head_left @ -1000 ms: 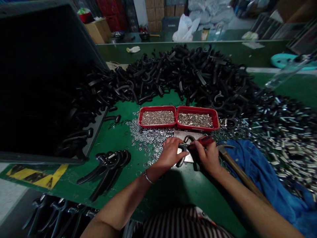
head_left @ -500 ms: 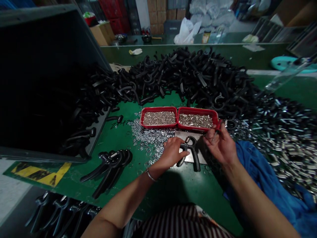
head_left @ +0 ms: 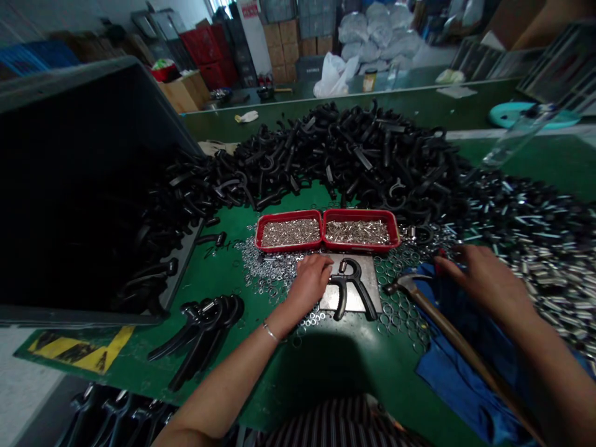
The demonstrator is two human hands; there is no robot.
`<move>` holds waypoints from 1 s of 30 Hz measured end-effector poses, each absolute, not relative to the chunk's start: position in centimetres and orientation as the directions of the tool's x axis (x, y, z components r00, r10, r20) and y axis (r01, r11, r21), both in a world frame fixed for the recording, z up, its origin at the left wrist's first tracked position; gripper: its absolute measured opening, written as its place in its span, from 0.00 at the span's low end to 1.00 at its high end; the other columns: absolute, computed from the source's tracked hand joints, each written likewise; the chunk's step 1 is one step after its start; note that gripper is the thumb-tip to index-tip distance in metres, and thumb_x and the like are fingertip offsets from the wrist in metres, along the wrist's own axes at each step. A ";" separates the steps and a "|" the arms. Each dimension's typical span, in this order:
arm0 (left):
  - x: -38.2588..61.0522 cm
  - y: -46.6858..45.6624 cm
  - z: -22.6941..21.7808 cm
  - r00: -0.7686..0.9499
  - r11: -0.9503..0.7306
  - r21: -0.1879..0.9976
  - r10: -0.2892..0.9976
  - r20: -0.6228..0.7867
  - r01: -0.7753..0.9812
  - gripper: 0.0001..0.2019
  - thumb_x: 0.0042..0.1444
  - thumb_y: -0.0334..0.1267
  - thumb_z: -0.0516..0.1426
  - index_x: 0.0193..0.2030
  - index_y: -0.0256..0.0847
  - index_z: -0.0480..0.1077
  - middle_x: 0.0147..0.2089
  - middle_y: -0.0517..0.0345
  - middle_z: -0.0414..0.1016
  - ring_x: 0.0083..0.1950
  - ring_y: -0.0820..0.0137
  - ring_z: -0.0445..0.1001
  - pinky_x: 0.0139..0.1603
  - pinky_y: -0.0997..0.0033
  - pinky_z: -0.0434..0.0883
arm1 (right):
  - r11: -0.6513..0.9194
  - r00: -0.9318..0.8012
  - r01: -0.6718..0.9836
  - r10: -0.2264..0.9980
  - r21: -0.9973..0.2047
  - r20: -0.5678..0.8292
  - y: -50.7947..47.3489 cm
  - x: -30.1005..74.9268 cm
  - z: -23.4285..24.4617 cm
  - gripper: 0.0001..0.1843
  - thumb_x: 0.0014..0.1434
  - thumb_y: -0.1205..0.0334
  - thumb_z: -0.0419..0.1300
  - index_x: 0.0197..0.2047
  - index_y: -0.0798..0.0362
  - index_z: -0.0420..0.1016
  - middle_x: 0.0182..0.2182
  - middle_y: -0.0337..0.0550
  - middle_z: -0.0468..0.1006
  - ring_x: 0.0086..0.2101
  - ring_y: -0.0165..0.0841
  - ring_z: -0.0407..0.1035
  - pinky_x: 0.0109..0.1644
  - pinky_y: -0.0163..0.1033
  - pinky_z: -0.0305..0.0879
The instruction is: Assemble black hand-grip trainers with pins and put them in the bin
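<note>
The left hand rests at the plate's left edge, beside a black hand grip lying on a steel plate near the middle of the counter; whether it clamps the grip I cannot tell. The right hand is well apart, above a blue cloth, its fingers touching a partly hidden red tool handle. A wooden-handled hammer lies across the cloth. Two red trays of metal pins stand just beyond the plate, among loose washers. A heap of black grip parts rises behind them, steel sleeves spread right, and a dark bin blocks the left side.
</note>
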State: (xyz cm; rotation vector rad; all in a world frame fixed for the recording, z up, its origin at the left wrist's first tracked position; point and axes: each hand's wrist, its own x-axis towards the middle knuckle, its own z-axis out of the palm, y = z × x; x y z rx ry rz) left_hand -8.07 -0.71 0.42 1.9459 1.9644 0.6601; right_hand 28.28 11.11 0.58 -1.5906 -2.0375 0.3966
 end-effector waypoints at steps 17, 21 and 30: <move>-17.8 4.6 2.1 -0.269 0.276 -0.024 0.950 0.157 0.961 0.14 0.66 0.26 0.46 0.50 0.33 0.72 0.51 0.42 0.74 0.52 0.60 0.71 0.52 0.61 0.66 | 0.836 -0.821 0.505 0.542 -0.213 0.180 14.2 -4.2 2.0 0.07 0.60 0.65 0.63 0.35 0.56 0.83 0.36 0.54 0.79 0.45 0.45 0.65 0.53 0.47 0.58; -18.2 3.9 2.5 -0.254 0.255 0.027 0.934 0.252 0.966 0.11 0.68 0.30 0.47 0.47 0.37 0.70 0.50 0.46 0.72 0.54 0.58 0.65 0.54 0.56 0.61 | 0.830 -0.821 0.527 0.553 -0.185 0.142 14.9 -4.5 0.9 0.08 0.61 0.63 0.64 0.40 0.56 0.82 0.41 0.54 0.79 0.47 0.46 0.64 0.52 0.47 0.57; -10.1 -1.9 2.7 -0.017 -0.039 0.243 0.974 0.226 0.969 0.08 0.67 0.40 0.53 0.42 0.44 0.72 0.44 0.55 0.74 0.49 0.63 0.67 0.52 0.61 0.60 | 0.815 -0.821 0.493 0.551 -0.306 0.146 14.9 -4.4 0.9 0.06 0.59 0.67 0.64 0.39 0.57 0.82 0.41 0.55 0.79 0.48 0.46 0.63 0.54 0.47 0.55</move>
